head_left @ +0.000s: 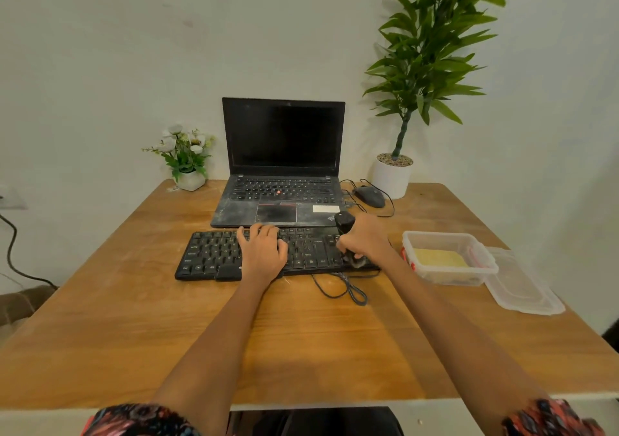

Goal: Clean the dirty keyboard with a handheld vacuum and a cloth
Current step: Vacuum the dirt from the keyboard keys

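A black keyboard [214,254] lies on the wooden table [301,335] in front of a laptop. My left hand [263,251] rests flat on the keyboard's middle, fingers spread over the keys. My right hand [365,238] is closed around a small black handheld vacuum [345,222], held upright with its nozzle [357,262] down on the keyboard's right end. A yellow cloth [438,257] lies inside a clear plastic box [482,268] to the right of the keyboard.
A dusty open laptop [283,154] stands behind the keyboard. A wired mouse [370,196] and a tall potted plant [392,177] are at the back right, a small flower pot [189,167] at the back left. The box lid [522,288] lies far right. The keyboard cable [348,290] loops in front.
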